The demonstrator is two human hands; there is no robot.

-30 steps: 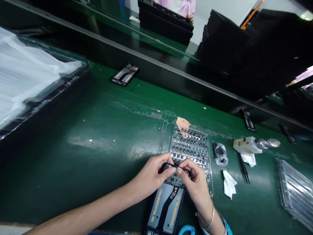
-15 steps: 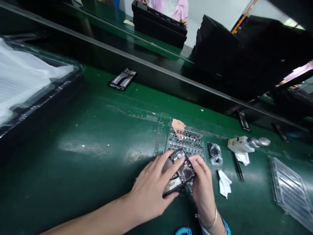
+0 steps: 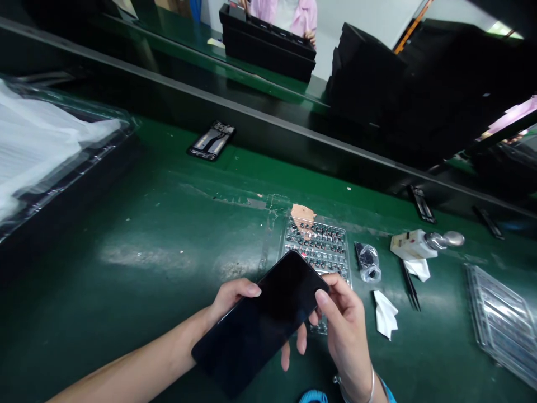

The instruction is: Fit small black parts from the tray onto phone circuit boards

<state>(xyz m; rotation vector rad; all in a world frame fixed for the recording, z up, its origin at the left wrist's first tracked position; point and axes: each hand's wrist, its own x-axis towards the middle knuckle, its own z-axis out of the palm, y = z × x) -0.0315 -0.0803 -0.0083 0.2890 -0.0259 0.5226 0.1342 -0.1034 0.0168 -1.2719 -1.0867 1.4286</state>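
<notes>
My left hand (image 3: pixel 235 299) grips a black phone (image 3: pixel 262 324) from underneath, its dark glass side turned up and tilted. Thumb and fingers wrap its edges. My right hand (image 3: pixel 344 324) pinches the phone's upper right corner with thumb and forefinger. Just beyond the phone lies a clear tray (image 3: pixel 319 246) holding several small dark parts, with a tan scrap at its top.
A second opened phone (image 3: pixel 211 141) lies far left on the green bench. Right of the tray are a small plastic bag (image 3: pixel 367 262), tweezers (image 3: pixel 409 285), white wipes (image 3: pixel 386 316), a white dispenser (image 3: pixel 419 245) and clear trays (image 3: pixel 501 324). A person in pink (image 3: pixel 289 14) stands behind black trays.
The phone lay open side up on the bench a second ago. Both hands lifted it and flipped it over, so its black glass side now faces up.
</notes>
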